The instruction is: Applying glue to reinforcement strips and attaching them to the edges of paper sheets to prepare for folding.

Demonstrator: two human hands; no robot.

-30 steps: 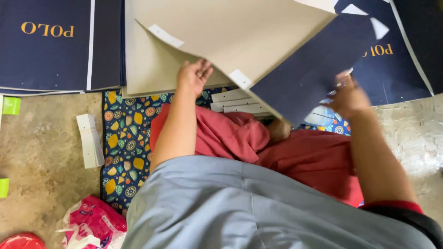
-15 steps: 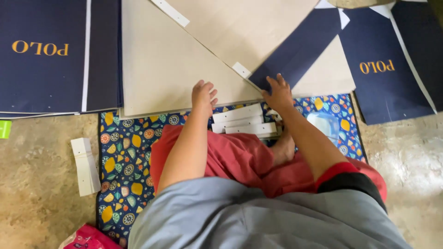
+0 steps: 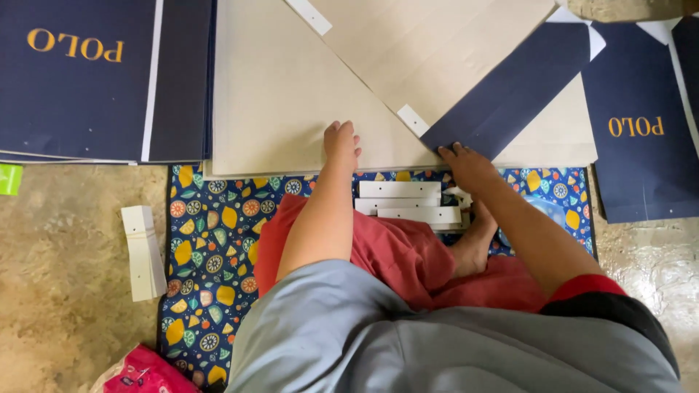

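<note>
Two hands do the work here, both pressed flat with no closed grip: the left hand (image 3: 341,142) lies palm-down, fingers spread, on the beige sheet (image 3: 277,102) near its lower edge, and the right hand (image 3: 466,164) rests open on the corner where the tilted, folded sheet (image 3: 429,51) meets its navy flap (image 3: 510,91). Neither hand grasps anything; they only hold the paper down. The beige sheet lies on the floor just beyond the patterned mat (image 3: 211,240), its lower edge overlapping the mat's far border.

To do this step well, I judge the left palm should keep the lower sheet from sliding while the right one squares the folded corner against it before pressing; uneven pressure could skew the fold.

Counted: one flat beige sheet and one tilted sheet above it; two white tape strips (image 3: 412,120) show on the tilted one. About three white card strips (image 3: 408,204) lie stacked beside the person's knee, and one separate bundle of white strips (image 3: 143,251) on the stone floor (image 3: 65,291) to the left. One stack of navy sheets (image 3: 80,80) lies far left, at least two navy pieces (image 3: 641,145) right.
</note>
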